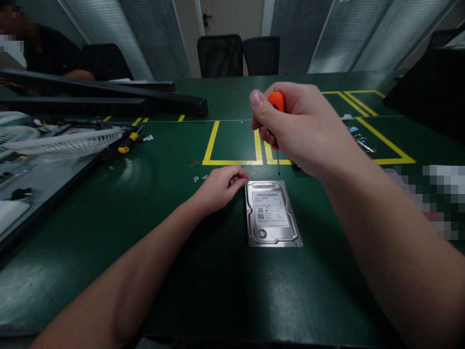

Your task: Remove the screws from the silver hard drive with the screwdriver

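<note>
A silver rectangular metal hard drive with a white printed label (271,218) lies flat, label up, on the dark green tabletop (330,300), in front of the person and on the near side of the yellow tape outlines (232,163). The left hand (222,188) is at its far left corner, thumb and fingertips drawn narrowly together in a pinch; whether something tiny is caught between them cannot be told. The right hand (300,118) is wrapped around a slim screwdriver with an orange-and-black handle (276,101), its thin shaft pointing down and the tip apart from the drive, near its far edge. Two little clusters of small pale pieces, probably screws (196,179), lie just beyond and to the left of the left hand.

The step in hand seems to be fine screw work at that far left corner; whether a screw is going in or coming out is unclear. The next move calls for a steady left pinch that keeps the corner in reach, and for an upright shaft with its tip lined up squarely, since a slanted tip could slip across the metal cover.
</note>
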`<state>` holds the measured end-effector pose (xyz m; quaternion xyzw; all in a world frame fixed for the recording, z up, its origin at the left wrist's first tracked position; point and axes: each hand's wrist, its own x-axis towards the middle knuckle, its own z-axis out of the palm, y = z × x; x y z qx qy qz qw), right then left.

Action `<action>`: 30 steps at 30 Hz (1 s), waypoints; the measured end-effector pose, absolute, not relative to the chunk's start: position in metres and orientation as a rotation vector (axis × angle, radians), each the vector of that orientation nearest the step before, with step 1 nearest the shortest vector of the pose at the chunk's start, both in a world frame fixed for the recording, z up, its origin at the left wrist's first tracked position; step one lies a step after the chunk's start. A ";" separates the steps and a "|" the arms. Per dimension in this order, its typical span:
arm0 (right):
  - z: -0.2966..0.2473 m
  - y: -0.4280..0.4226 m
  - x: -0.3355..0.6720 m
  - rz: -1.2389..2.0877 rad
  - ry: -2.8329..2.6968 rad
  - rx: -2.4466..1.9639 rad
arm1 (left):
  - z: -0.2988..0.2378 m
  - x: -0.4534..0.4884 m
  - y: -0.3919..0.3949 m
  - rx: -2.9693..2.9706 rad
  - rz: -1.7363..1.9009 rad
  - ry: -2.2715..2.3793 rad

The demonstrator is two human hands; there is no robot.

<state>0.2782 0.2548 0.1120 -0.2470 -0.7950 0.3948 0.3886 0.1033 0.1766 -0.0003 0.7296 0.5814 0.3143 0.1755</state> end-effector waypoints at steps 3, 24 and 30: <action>0.113 0.254 0.278 0.995 -2.030 -0.636 | 0.000 0.103 0.176 2.160 0.860 1.654; 0.115 0.253 0.276 0.937 -2.008 -0.642 | -0.002 0.101 0.175 2.129 0.920 1.671; 0.109 0.244 0.265 1.115 -1.736 -0.411 | -0.003 0.100 0.176 2.043 0.938 1.651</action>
